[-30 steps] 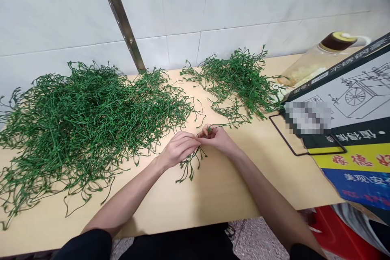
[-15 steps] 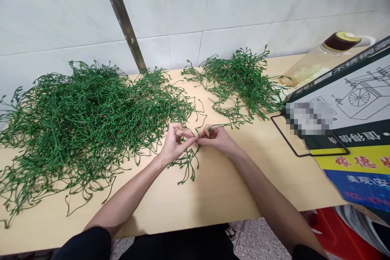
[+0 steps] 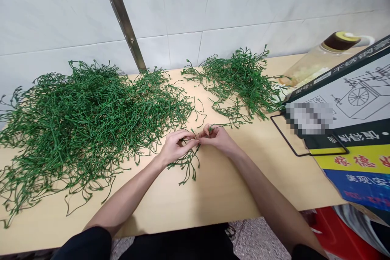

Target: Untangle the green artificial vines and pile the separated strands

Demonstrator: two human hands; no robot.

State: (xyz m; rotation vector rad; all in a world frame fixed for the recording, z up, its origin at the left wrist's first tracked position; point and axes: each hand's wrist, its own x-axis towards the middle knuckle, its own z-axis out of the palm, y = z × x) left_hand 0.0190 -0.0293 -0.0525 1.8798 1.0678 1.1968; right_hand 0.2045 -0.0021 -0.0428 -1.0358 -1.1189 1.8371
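Observation:
My left hand point(image 3: 175, 147) and my right hand point(image 3: 217, 137) meet over the middle of a light wooden table point(image 3: 213, 195). Both pinch a small green plastic sprig point(image 3: 187, 162) whose thin branches hang down between them onto the wood. The fingertips of the two hands nearly touch. A large heap of the same green sprigs point(image 3: 79, 122) lies to the left, close to my left hand. A smaller heap point(image 3: 237, 81) lies behind my right hand.
A printed cardboard box point(image 3: 350, 130) leans at the right, with a black wire frame point(image 3: 292, 138) beside it. A clear jar with a brown lid point(image 3: 323, 61) lies behind the box. A metal bracket point(image 3: 124, 24) slants on the tiled wall. A red item point(image 3: 338, 231) sits below the table edge.
My left hand turned and raised its fingers half a second ago, then lowered them again onto the sprig. The right hand stayed nearly in place, and the sprig shifted slightly.

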